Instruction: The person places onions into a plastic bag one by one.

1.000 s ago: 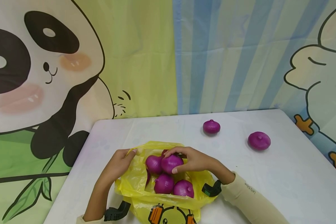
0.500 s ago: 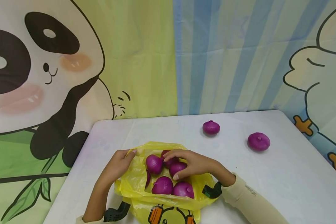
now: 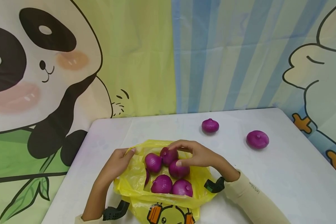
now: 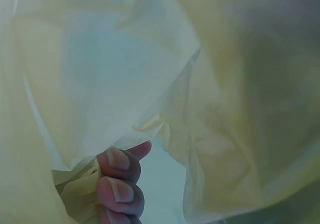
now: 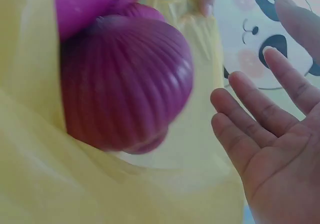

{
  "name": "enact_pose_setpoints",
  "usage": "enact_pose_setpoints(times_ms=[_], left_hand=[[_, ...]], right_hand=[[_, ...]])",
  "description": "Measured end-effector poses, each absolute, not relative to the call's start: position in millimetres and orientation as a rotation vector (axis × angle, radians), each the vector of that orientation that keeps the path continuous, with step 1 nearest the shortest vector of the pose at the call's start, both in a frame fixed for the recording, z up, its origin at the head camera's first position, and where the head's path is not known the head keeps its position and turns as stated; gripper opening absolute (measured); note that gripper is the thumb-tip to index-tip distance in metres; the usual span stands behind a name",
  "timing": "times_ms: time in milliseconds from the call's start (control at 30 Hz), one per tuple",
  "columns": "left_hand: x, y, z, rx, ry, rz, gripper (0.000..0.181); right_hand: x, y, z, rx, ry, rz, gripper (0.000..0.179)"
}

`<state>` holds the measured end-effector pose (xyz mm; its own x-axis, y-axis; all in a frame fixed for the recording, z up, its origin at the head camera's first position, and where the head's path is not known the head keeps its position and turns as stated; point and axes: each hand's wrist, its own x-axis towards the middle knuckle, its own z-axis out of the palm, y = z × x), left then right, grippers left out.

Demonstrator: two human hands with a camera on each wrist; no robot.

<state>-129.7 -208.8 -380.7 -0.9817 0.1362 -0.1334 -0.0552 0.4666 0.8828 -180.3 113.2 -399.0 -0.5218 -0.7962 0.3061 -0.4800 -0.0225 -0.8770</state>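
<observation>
A yellow plastic bag point(image 3: 128, 183) with a cartoon print lies mouth-up at the table's front, several purple onions point(image 3: 161, 184) inside it. My left hand point(image 3: 116, 166) pinches the bag's left rim between thumb and fingers. In the left wrist view, curled fingertips point(image 4: 119, 190) press on bunched plastic. Over the bag's right side hovers my right hand point(image 3: 200, 154), holding nothing. The right wrist view shows its fingers spread and fairly straight, apart from a large onion point(image 5: 130, 84) in the bag. One onion at the bag's left is mostly hidden by plastic.
Two more onions stand outside the bag, one onion point(image 3: 210, 126) near the table's back edge and another onion point(image 3: 257, 139) farther right. The white table point(image 3: 282, 180) ends at a cartoon-printed curtain point(image 3: 145, 62) behind and at the sides.
My right hand has let go of an onion, which dropped among the others in the bag, and has risen slightly. The left hand keeps its grip on the rim. The head view shifts slightly.
</observation>
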Motion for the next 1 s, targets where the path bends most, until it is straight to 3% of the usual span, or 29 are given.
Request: enact_pose_setpoints(times_ms=[467,1000], left_hand=[[-128,-209,-380,0.076,2.499,1.556,0.045],[-128,-208,-378,0.086,2.522,1.545,0.045]], right_hand=[[-190,135,-394,-1.267,2.154,-1.718,0.04],[-220,176,-412,-0.752,2.537,-1.814,0.04]])
